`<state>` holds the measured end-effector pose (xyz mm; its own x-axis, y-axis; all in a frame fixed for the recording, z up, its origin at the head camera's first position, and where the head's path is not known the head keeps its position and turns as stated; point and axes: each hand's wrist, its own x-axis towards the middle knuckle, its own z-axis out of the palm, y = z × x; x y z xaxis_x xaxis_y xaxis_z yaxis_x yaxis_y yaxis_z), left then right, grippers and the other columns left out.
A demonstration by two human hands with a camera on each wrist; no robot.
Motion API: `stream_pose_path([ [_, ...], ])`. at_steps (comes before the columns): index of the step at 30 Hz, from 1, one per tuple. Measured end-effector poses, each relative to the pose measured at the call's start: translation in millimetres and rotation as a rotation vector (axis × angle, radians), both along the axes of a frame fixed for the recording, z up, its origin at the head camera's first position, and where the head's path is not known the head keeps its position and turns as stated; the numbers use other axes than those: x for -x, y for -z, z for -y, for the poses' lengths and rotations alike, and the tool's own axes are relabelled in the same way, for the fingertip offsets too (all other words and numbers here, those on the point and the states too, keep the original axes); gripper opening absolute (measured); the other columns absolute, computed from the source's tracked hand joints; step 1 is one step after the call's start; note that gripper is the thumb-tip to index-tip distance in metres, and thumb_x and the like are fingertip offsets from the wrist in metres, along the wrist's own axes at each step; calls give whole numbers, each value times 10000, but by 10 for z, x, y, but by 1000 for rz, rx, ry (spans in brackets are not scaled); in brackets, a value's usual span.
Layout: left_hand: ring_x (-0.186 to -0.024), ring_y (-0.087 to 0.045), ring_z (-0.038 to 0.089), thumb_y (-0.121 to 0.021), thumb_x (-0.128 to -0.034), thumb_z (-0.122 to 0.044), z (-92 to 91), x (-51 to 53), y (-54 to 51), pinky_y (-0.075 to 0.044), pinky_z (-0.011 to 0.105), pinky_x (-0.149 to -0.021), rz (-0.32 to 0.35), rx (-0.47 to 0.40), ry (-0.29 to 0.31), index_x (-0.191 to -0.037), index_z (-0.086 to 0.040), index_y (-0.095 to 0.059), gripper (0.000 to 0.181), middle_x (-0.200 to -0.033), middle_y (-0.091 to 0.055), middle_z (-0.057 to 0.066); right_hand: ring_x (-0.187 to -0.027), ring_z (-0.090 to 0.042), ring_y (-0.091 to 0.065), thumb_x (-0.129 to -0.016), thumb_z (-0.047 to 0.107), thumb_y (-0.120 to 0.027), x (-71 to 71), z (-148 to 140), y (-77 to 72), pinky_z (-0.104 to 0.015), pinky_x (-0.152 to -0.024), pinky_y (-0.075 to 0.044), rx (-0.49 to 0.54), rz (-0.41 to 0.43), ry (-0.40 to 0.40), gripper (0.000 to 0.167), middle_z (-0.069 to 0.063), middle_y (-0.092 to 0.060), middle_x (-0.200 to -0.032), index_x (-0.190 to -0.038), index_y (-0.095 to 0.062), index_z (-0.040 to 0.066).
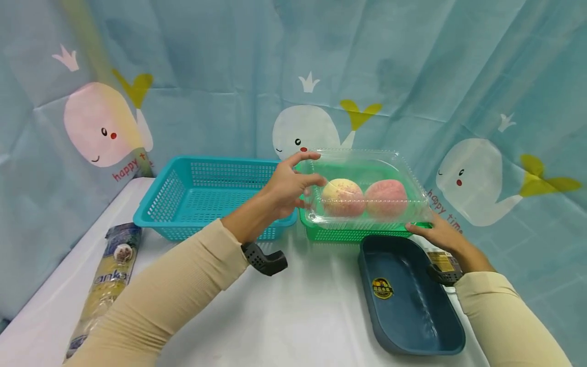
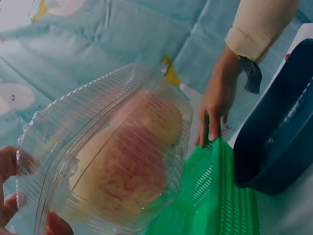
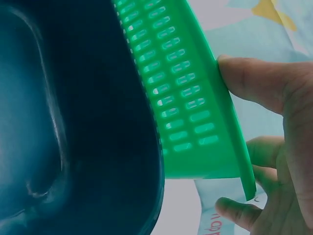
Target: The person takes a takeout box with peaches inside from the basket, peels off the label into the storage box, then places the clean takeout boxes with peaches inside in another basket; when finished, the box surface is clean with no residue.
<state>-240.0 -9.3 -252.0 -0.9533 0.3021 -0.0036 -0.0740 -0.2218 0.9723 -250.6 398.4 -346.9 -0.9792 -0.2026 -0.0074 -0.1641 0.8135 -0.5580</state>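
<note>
My left hand (image 1: 286, 186) grips the left end of a clear plastic clamshell box (image 1: 362, 220), raised and tilted over a green perforated basket (image 1: 335, 234). Inside the box lie two peaches, one yellow-pink (image 1: 343, 199) and one pink (image 1: 387, 199). The left wrist view shows the fingertips at the ridged edge of the box (image 2: 98, 105). At the basket's right end, my right hand (image 1: 442, 235) holds the rim. In the right wrist view its thumb (image 3: 254, 81) lies on the green rim (image 3: 225, 103), other fingers beyond it, partly hidden.
Left of the green basket stands a turquoise perforated basket (image 1: 220, 196). A dark blue tub (image 1: 408, 295) sits in front, to the right. A printed long bag (image 1: 107, 275) lies at the left edge of the white table (image 1: 275, 306). Behind hangs a blue whale-print curtain (image 1: 206, 61).
</note>
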Motion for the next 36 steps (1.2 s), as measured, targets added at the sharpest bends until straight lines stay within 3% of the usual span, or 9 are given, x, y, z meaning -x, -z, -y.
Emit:
stream_pose_path([
  [4,-546,-313,198,-717,-825,-10,-138,180,73,-468,369,-496,5,-3,13,-1280,-280,-572,549,-1029,-499,132,-1310,-581,-190,-932,438,-601,16,15,-11,-735,-960,-222,-20,5,11,902,-353,-156,-1499,-1517,-114,-47],
  [6,-567,-344,190,-722,-819,-8,-195,271,123,-494,383,-506,11,-4,5,-1280,-278,-577,553,-1120,-494,103,-1315,-589,-157,-933,458,-589,24,36,-30,-736,-967,-205,-42,26,24,895,-368,-124,-1498,-1497,-154,-85],
  [10,-587,-322,199,-719,-806,3,-305,452,246,-485,397,-497,25,-9,-16,-1292,-276,-576,578,-1130,-490,119,-1306,-611,-120,-931,510,-554,31,78,-65,-739,-964,-200,-102,66,53,900,-391,-84,-1488,-1466,-205,-124],
  [15,-830,-458,259,-715,-800,2,-477,634,428,-498,424,-488,61,19,-58,-1310,-266,-576,592,-1283,-456,110,-1329,-594,-77,-924,493,-571,50,90,-60,-738,-976,-181,-90,58,52,908,-325,-21,-1533,-1477,-182,-113],
  [17,-825,-462,252,-715,-806,-3,-538,688,513,-493,420,-475,68,34,-70,-1311,-269,-578,587,-1304,-439,92,-1344,-576,-53,-922,475,-586,56,91,-48,-733,-988,-166,-70,49,49,905,-298,0,-1547,-1477,-181,-115],
  [21,-543,-284,164,-705,-821,-7,-606,775,711,-375,376,-432,89,55,-89,-1327,-277,-567,591,-1039,-494,96,-1351,-567,-48,-916,452,-600,53,108,-19,-726,-996,-164,-61,34,43,888,-292,-3,-1550,-1466,-209,-125],
  [26,-495,-221,143,-710,-824,-17,-634,863,935,-371,388,-481,119,86,-121,-1365,-263,-540,618,-951,-475,84,-1350,-568,-67,-901,438,-622,38,125,5,-720,-999,-172,-62,18,37,880,-297,-22,-1547,-1459,-238,-124],
  [31,-491,-183,140,-720,-831,-34,-720,920,1016,-449,448,-539,130,138,-117,-1362,-274,-542,610,-1189,-469,120,-1352,-566,-45,-906,442,-621,21,74,0,-727,-990,-169,-61,28,40,891,-285,6,-1553,-1469,-218,-118],
  [36,-461,-186,122,-713,-859,-65,-831,954,1019,-485,622,-697,153,233,-96,-1373,-309,-531,597,-1457,-349,144,-1352,-566,-41,-910,445,-615,-5,20,-18,-732,-982,-175,-60,33,50,891,-280,14,-1555,-1472,-210,-116],
])
